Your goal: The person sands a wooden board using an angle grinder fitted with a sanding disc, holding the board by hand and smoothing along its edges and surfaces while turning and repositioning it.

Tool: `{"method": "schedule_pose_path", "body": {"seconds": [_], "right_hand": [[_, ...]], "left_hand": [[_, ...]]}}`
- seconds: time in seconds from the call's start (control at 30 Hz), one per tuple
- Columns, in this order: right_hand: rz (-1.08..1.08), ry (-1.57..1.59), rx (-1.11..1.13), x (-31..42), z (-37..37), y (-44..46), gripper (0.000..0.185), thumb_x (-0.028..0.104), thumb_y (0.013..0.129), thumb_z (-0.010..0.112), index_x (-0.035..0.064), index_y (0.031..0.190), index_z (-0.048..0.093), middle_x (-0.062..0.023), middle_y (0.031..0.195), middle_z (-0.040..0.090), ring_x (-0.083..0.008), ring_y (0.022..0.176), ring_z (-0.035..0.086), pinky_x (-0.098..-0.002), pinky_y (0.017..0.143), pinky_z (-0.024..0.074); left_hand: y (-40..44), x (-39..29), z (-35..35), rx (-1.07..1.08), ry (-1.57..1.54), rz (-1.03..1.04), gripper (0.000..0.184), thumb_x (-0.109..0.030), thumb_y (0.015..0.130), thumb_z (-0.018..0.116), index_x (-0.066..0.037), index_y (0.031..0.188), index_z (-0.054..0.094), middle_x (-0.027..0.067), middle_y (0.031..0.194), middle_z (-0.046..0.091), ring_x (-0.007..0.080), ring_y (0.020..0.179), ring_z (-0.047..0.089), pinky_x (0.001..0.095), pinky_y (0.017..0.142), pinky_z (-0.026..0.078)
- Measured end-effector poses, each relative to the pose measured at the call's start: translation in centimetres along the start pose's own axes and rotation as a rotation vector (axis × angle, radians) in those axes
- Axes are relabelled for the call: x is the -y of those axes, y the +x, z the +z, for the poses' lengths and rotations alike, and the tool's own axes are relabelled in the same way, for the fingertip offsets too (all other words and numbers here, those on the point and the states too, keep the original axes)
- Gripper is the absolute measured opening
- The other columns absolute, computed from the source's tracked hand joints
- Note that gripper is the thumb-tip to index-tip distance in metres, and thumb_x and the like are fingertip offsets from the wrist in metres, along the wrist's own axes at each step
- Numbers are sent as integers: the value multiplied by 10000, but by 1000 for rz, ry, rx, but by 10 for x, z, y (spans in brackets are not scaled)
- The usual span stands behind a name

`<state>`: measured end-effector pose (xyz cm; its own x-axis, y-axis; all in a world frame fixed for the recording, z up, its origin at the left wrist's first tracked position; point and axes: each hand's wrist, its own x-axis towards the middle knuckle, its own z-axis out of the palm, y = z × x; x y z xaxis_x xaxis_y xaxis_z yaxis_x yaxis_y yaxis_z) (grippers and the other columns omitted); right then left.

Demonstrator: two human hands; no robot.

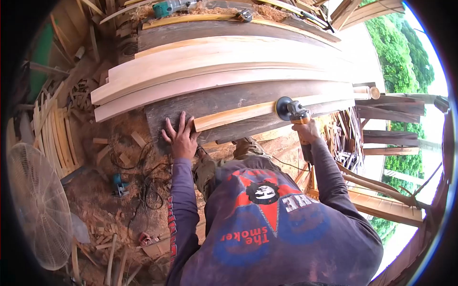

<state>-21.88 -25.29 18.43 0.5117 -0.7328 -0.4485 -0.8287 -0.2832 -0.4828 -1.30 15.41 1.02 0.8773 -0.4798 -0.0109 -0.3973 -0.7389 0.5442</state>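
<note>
My left hand (181, 137) lies with its fingers spread on the dark workbench (162, 114), its thumb side against the near-left end of a narrow wooden strip (234, 117). My right hand (307, 131) is wrapped round an orange and grey angle grinder (299, 114). The grinder's round dark disc (284, 108) is tilted against the strip near its middle. The strip runs from my left hand to the right along the bench. Whether the disc is spinning cannot be made out.
Long pale boards (191, 64) lie behind the strip. A teal power tool (167, 7) sits at the far side. Cables and another teal tool (119, 185) lie on the floor at left, beside a fan (40, 207). Scrap wood (346, 138) is piled at right.
</note>
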Motion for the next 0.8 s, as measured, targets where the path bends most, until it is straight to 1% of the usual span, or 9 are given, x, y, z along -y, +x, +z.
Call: {"method": "schedule_pose_path", "body": {"seconds": [0.03, 0.13, 0.17, 0.27, 0.4, 0.63, 0.67, 0.7, 0.8], "right_hand": [[-44, 12, 49, -6, 8, 2, 432, 156, 692, 805, 17, 1097, 746, -88, 942, 764, -191, 825, 719, -358, 749, 592], [-127, -87, 100, 18, 55, -11, 434, 196, 711, 835, 4, 1088, 741, -121, 956, 770, -215, 842, 733, -369, 763, 605], [-110, -93, 134, 70, 63, -36, 436, 223, 713, 847, 2, 1074, 742, -121, 957, 773, -210, 846, 735, -361, 767, 604], [-348, -261, 157, 104, 106, -48, 466, 317, 714, 842, 29, 1066, 736, -196, 811, 752, -331, 777, 772, -428, 719, 614], [-387, -352, 269, 143, 127, -69, 505, 378, 731, 851, 28, 1071, 723, -239, 843, 752, -388, 826, 764, -454, 780, 617], [-281, -160, 68, 54, 70, -37, 425, 320, 720, 852, 46, 1029, 754, -199, 865, 765, -326, 835, 779, -431, 769, 619], [-244, -88, 63, 40, 53, -32, 398, 276, 730, 848, 17, 1018, 755, -185, 876, 773, -271, 831, 779, -389, 775, 616], [-147, 68, 58, 30, 38, -30, 351, 125, 718, 824, 0, 1032, 731, -57, 925, 749, -139, 841, 685, -321, 766, 574], [-14, -205, -61, -25, -11, 7, 361, 171, 732, 817, -1, 1043, 753, -126, 916, 771, -203, 883, 743, -356, 812, 588]], "left_hand": [[-1, -1, 0, 1, -5, -13, 535, -421, 925, 742, -366, 1445, 628, -132, 1690, 373, 422, 1588, 178, 707, 1237, 56], [-1, 0, 3, -14, 5, -12, 547, -393, 916, 759, -369, 1446, 625, -132, 1689, 374, 424, 1584, 186, 708, 1234, 70], [-1, -2, 1, -14, 2, -16, 560, -376, 902, 780, -372, 1441, 630, -137, 1681, 387, 423, 1583, 189, 707, 1232, 84], [-1, -2, 2, -17, 6, -17, 570, -420, 887, 783, -382, 1435, 634, -145, 1674, 397, 416, 1580, 204, 701, 1234, 91], [-1, -1, 6, -24, -13, 32, 530, -451, 910, 759, -357, 1420, 650, -122, 1665, 420, 436, 1579, 203, 694, 1235, 68], [0, 1, 5, -9, 42, -16, 531, -552, 933, 678, -369, 1431, 641, -145, 1676, 398, 417, 1583, 204, 678, 1235, 74], [0, 1, 5, -13, 45, -16, 531, -552, 933, 678, -369, 1431, 641, -145, 1676, 398, 417, 1583, 204, 678, 1235, 74], [0, 2, 5, -10, 42, -14, 530, -555, 936, 673, -366, 1431, 641, -145, 1674, 401, 417, 1583, 203, 679, 1234, 74], [1, 2, 3, -19, 36, 17, 521, -508, 934, 700, -344, 1424, 643, -139, 1675, 399, 416, 1583, 201, 683, 1231, 79]]}}
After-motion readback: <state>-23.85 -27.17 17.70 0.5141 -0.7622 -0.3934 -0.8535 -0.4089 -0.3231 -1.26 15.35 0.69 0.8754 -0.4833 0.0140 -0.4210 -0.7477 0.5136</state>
